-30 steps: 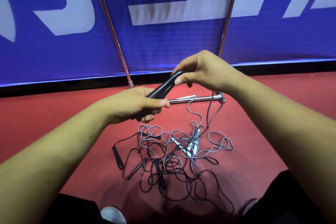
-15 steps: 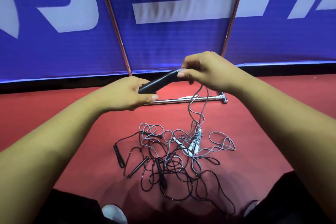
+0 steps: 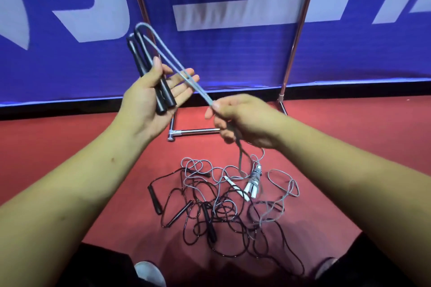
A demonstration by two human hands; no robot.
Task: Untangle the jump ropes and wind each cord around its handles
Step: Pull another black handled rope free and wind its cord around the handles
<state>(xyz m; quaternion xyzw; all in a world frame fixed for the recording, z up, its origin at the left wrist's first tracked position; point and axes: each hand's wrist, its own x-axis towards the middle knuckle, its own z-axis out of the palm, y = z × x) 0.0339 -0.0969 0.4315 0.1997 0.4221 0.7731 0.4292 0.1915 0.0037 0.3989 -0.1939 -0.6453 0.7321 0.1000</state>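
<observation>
jump rope's black handles now stand upright in the left hand, with the thumb pinning the pair against an open palm, where a moment ago both hands held them level. the right hand has slid off to pinch the grey cord running doubled from the handle tops, so winding looks ready to begin. that cord trails into the tangle on the red floor, beside a wound white-handled rope, and may snag there.

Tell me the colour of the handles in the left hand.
Both slim plastic handles are black; head view.
</observation>
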